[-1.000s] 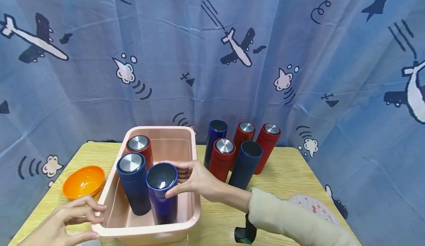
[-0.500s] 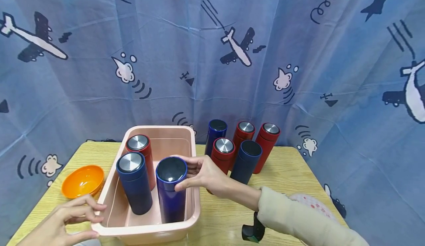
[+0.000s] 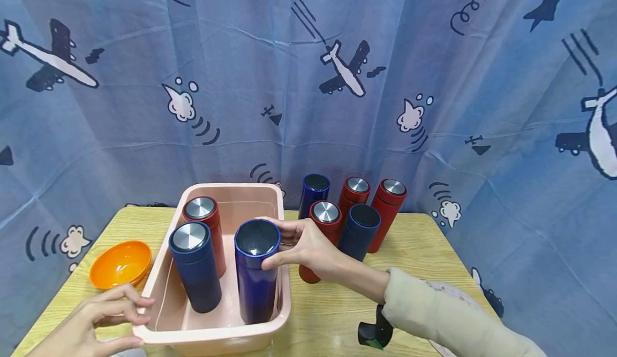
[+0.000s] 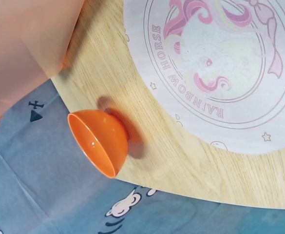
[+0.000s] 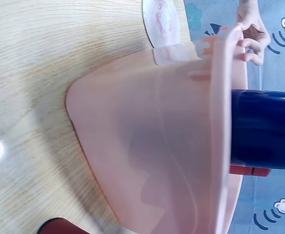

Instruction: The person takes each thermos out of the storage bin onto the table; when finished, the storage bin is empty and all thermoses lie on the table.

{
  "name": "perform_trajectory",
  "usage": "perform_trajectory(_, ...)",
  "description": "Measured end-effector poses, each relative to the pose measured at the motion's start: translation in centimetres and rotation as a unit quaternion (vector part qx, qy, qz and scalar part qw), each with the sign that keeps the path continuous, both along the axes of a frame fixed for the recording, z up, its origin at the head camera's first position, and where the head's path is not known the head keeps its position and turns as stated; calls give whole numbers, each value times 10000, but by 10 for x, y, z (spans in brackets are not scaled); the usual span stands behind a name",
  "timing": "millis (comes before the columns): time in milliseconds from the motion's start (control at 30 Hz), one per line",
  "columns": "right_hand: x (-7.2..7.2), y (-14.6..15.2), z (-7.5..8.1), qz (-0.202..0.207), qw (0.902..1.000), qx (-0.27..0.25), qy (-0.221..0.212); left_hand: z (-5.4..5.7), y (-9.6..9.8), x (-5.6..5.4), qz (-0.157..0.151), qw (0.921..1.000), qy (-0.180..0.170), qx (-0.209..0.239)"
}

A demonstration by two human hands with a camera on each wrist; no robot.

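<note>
In the head view a pink plastic tub [image 3: 212, 336] stands on the table, and my left hand [image 3: 89, 322] grips its near left corner at the rim. My right hand [image 3: 310, 247] holds a shiny blue thermos bottle [image 3: 257, 293] near its dark lid, thumb in front and fingers behind. This bottle is inside the tub, beside its right wall; whether its base touches the floor I cannot tell. To its left a dark blue thermos [image 3: 195, 271] and a red thermos [image 3: 214, 228], both with silver lids, stand upright in the tub.
Right of the tub stand several more thermos bottles, among them a red one [image 3: 325, 215], a dark blue one [image 3: 359, 231] and a blue one [image 3: 315, 185]. An orange bowl [image 3: 120, 263] is at the left. A black fitting [image 3: 376, 333] shows under my right sleeve. A round printed mat [image 4: 220, 117] lies on the table.
My right hand has moved the shiny blue thermos rightward inside the tub, away from the dark blue one. The left hand has stayed on the rim.
</note>
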State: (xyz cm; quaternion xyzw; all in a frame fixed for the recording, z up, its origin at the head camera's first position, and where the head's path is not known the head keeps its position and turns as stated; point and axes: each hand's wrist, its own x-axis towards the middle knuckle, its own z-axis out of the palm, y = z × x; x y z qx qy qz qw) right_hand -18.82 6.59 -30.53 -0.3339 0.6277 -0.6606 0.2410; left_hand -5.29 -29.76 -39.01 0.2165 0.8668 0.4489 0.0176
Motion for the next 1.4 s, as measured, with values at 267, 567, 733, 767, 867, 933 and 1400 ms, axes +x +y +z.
perform_trajectory(267, 0, 5, 17, -407, 9992, -18, 37, 1, 1, 0, 140, 9994, -252, -176)
perform_trajectory(567, 3, 6, 35, -670, 9977, -12, 38, 2, 1, 0, 120, 9995, -270, -135)
perform_trajectory(733, 0, 7, 44, -600, 9979, -46, 222, 1, 0, 1, 30, 10000, 67, -3)
perform_trajectory(767, -1, 7, 47, -581, 9979, -70, 293, 0, -1, 1, -9, 9999, 167, 41)
perform_trajectory(867, -1, 7, 55, -572, 9974, -168, 406, -1, -1, 1, -52, 9997, 240, 97)
perform_trajectory(933, -1, 7, 61, -614, 9970, -229, 415, -1, -1, 1, -58, 9997, 222, 99)
perform_trajectory(1400, 5, 25, 99, -962, 9914, -351, 818, 2, 1, 0, 148, 9993, -301, -175)
